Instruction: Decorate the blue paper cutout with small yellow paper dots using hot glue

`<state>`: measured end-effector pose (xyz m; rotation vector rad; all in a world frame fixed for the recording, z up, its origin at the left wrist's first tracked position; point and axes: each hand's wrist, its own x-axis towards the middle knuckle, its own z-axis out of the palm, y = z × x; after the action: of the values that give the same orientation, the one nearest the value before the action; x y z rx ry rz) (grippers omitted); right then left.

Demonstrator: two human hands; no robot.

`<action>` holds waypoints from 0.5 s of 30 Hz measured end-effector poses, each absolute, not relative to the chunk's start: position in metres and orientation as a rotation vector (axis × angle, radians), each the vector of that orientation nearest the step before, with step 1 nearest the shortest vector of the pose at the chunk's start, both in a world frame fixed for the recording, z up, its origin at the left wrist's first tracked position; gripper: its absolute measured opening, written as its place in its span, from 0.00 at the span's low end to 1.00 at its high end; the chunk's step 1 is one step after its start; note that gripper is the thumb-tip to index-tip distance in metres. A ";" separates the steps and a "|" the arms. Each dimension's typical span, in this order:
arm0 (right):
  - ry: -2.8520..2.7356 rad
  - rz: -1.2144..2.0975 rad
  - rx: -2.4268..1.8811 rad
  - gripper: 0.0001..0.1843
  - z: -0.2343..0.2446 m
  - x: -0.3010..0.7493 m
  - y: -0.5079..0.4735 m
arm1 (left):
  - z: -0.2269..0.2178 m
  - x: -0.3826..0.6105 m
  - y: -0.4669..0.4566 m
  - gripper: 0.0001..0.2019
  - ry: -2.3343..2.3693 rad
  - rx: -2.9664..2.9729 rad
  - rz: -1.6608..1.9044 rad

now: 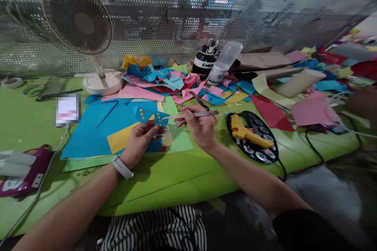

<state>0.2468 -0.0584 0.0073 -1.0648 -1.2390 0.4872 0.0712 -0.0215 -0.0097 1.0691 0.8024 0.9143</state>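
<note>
My left hand pinches a small blue paper piece with tiny yellow squares on it, held just above the sheets on the green table. My right hand grips metal tweezers whose tips point left and meet the blue piece. Under both hands lie large blue paper sheets, a yellow sheet and a light green sheet. A white watch band wraps my left wrist.
A yellow glue gun rests on a black tray to the right, its cord trailing off. Scissors lie among coloured paper scraps behind. A white desk fan, two bottles, tape rolls and a perforated metal screen stand at the back.
</note>
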 end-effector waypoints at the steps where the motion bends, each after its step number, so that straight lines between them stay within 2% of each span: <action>1: -1.243 0.473 -1.054 0.15 0.007 0.247 -0.059 | -0.009 0.071 -0.022 0.17 0.799 1.056 0.918; 5: -1.210 0.431 -1.028 0.14 0.009 0.246 -0.059 | -0.010 0.071 -0.021 0.17 0.787 1.028 0.929; 15: -1.173 0.576 -0.999 0.21 0.009 0.243 -0.057 | -0.014 0.072 -0.019 0.19 0.774 1.030 0.924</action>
<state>0.2429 -0.0573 0.0093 -0.9993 -1.1727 0.5762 0.0724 -0.0193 -0.0136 1.0296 0.7738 0.9237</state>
